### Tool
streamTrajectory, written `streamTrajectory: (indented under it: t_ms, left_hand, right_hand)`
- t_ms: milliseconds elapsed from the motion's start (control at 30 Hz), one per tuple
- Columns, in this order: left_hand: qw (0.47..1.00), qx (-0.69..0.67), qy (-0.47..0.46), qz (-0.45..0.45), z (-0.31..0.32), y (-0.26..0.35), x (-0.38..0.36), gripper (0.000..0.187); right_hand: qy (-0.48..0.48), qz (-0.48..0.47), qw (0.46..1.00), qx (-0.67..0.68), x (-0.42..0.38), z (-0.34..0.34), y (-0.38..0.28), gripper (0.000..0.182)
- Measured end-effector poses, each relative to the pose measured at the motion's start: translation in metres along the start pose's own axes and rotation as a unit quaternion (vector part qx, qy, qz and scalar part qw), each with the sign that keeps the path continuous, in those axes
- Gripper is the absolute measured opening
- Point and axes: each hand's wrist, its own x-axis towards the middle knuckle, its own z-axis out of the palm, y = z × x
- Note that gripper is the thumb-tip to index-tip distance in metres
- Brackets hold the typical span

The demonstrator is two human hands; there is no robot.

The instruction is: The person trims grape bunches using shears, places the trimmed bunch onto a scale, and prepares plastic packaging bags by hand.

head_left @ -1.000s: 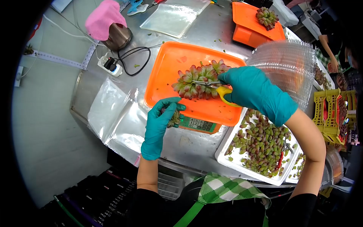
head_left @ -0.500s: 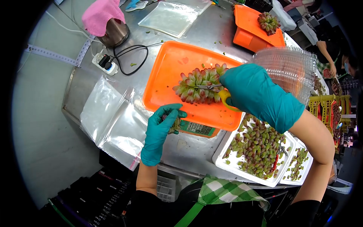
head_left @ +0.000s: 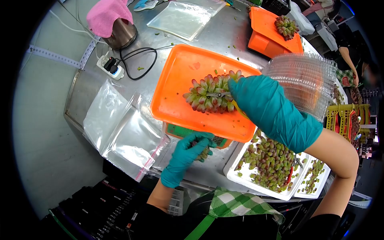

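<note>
My right hand, in a teal glove, grips scissors whose yellow handle is mostly covered by the glove. Their blades lie over a long row of succulent rosettes with green, pink-tipped leaves. These rosettes rest in an orange tray on top of a scale with a green keypad. Below the tray's near edge, my left hand, also gloved, is closed around a small succulent; the fingers hide much of it.
White foam trays of loose leaves stand at the near right, with red-handled cutters inside. Clear plastic containers are stacked beyond my right hand. Plastic bags lie left; a power strip sits behind them. Another person's arm shows far right.
My left hand has moved right and nearer to my body with the small succulent. My right hand, with the scissors, has shifted only slightly over the rosettes.
</note>
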Motion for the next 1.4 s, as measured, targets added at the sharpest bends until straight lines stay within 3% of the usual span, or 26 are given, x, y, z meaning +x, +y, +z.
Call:
streamTrajectory:
  t_ms: [100,200,300,400,500,600,700,800,1200,1300,1400]
  left_hand:
    - [0.998,0.019,-0.058,0.005,0.002,-0.02,0.005,0.021]
    - [0.995,0.027,-0.097,-0.024,0.011,-0.022,0.003,0.023]
    - [0.993,0.02,-0.115,-0.03,0.016,-0.024,0.001,0.024]
    - [0.993,0.004,-0.113,-0.039,0.018,-0.025,0.001,0.024]
    - [0.993,0.004,-0.113,-0.04,0.018,-0.027,0.003,0.024]
    - [0.992,0.011,-0.119,-0.035,0.017,-0.028,0.003,0.024]
    - [0.992,0.008,-0.122,-0.033,0.017,-0.029,0.003,0.024]
    - [0.992,0.01,-0.122,-0.039,0.017,-0.032,0.005,0.025]
    - [0.99,0.031,-0.131,-0.048,0.018,-0.033,0.006,0.027]
    - [0.991,0.022,-0.129,-0.04,0.016,-0.037,0.006,0.026]
    - [0.991,0.02,-0.129,-0.039,0.014,-0.038,0.006,0.026]
  right_hand:
    - [-0.01,-0.024,1.0,0.001,0.001,0.0,-0.001,0.004]
    - [0.041,-0.045,0.997,0.035,0.003,-0.001,0.004,0.004]
    - [0.008,-0.061,0.998,-0.017,0.006,-0.005,0.008,0.003]
    - [-0.024,-0.059,0.982,0.175,0.012,0.001,0.016,0.009]
    - [-0.007,-0.005,0.985,0.174,0.021,-0.006,0.019,0.035]
    - [0.01,0.012,0.982,0.187,0.021,-0.019,0.029,0.048]
    - [0.026,-0.031,0.981,0.189,0.01,-0.012,0.036,0.024]
    - [-0.043,-0.033,0.986,0.158,-0.002,-0.004,0.039,0.045]
    - [-0.066,-0.049,0.99,0.118,0.01,-0.002,0.03,0.029]
    - [-0.074,-0.063,0.995,0.005,0.009,-0.004,0.027,0.029]
    - [-0.049,-0.091,0.995,0.005,0.008,0.0,0.03,0.028]
